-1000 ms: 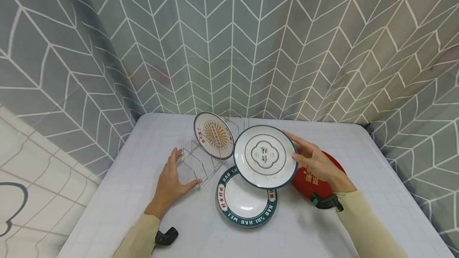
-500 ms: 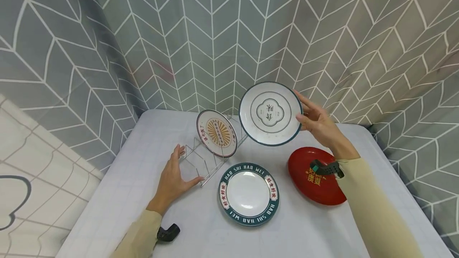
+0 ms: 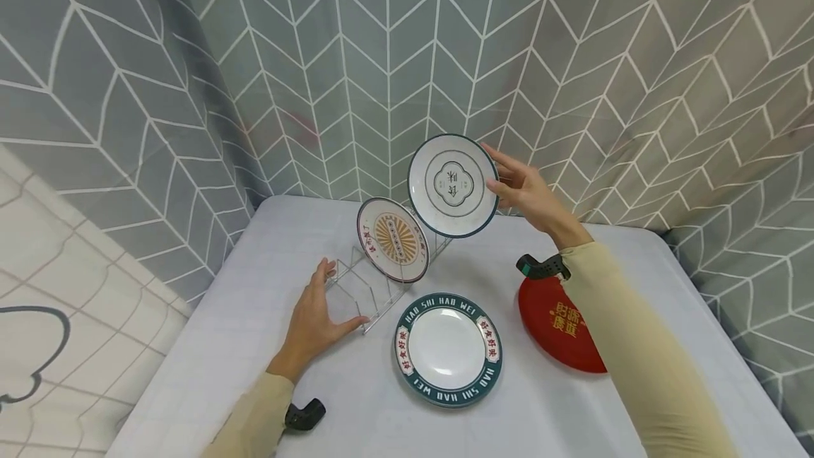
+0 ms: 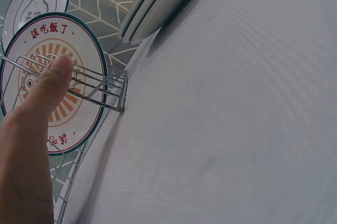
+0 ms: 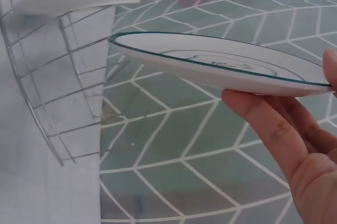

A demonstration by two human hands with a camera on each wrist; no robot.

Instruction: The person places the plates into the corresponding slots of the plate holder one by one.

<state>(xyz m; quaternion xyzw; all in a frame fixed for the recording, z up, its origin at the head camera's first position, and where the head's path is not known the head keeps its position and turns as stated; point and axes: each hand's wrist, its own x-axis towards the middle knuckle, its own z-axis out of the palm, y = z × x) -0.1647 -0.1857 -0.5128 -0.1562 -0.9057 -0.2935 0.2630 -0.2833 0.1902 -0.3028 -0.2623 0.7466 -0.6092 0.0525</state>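
My right hand [image 3: 531, 193] pinches the right rim of a white plate [image 3: 453, 186] with a dark teal edge, thumb on its face and fingers behind. This plate is held up and tilted above the far end of a wire dish rack [image 3: 375, 295]. In the right wrist view a gap shows between the held plate [image 5: 210, 58] and the rack [image 5: 68, 98]. A plate with an orange sunburst [image 3: 393, 239] leans in the rack. My left hand [image 3: 311, 327] holds the rack's near end, its thumb [image 4: 62, 65] lying over the wire in the left wrist view.
A green-rimmed plate [image 3: 448, 348] lies on the white-covered table [image 3: 356, 408], in front of the rack; the left wrist view shows stacked plates [image 4: 163, 6]. A red plate [image 3: 559, 327] lies at the right, partly under the right sleeve. A patterned curtain [image 3: 407, 55] hangs behind.
My right hand has lifted the white plate up and away from over the green-rimmed plate, then brought it left above the rack's far end. The left hand has stayed at the rack.
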